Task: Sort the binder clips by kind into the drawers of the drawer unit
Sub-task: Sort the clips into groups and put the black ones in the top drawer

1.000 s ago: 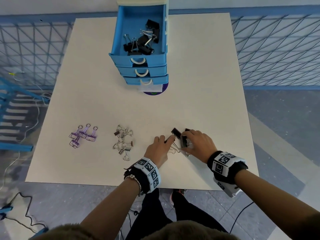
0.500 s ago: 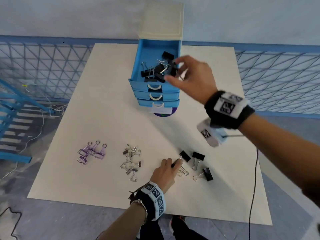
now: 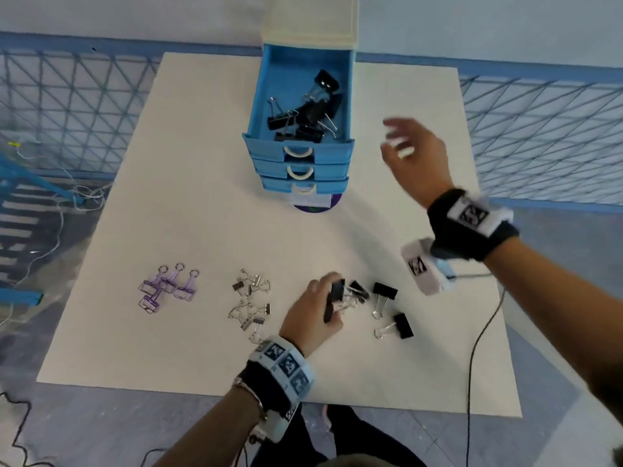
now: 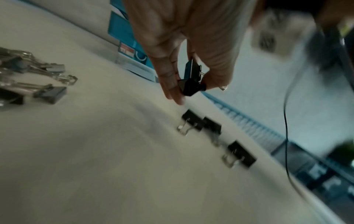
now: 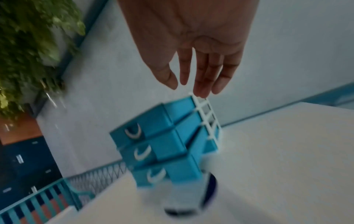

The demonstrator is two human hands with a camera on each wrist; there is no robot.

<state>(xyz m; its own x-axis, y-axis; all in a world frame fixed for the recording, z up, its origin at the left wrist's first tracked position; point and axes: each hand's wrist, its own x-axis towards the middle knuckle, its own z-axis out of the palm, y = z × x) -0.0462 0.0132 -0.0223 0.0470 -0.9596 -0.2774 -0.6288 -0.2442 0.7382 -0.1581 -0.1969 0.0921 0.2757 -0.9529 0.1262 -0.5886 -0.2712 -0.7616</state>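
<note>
- While the left hand (image 3: 312, 311) sits low over the table (image 3: 202, 203), thumb and fingers (image 4: 168, 78) pinch a black binder clip (image 4: 191, 78), its body between the fingertips.
- Right hand (image 3: 416, 156): raised beside the drawer unit (image 3: 300, 170), fingers loosely spread, holding nothing.
- Top drawer (image 3: 269, 96) pulled out; black clips (image 3: 310, 112) inside.
- Three loose black clips (image 3: 384, 293) just right of the left hand; silver clips (image 3: 251, 305) and purple clips (image 3: 168, 286) to its left.

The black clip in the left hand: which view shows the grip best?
The left wrist view: the black clip sits pinched between thumb and fingers of the left hand, close up. The head view shows it smaller, partly covered by the hand. The right wrist view does not show it.
</note>
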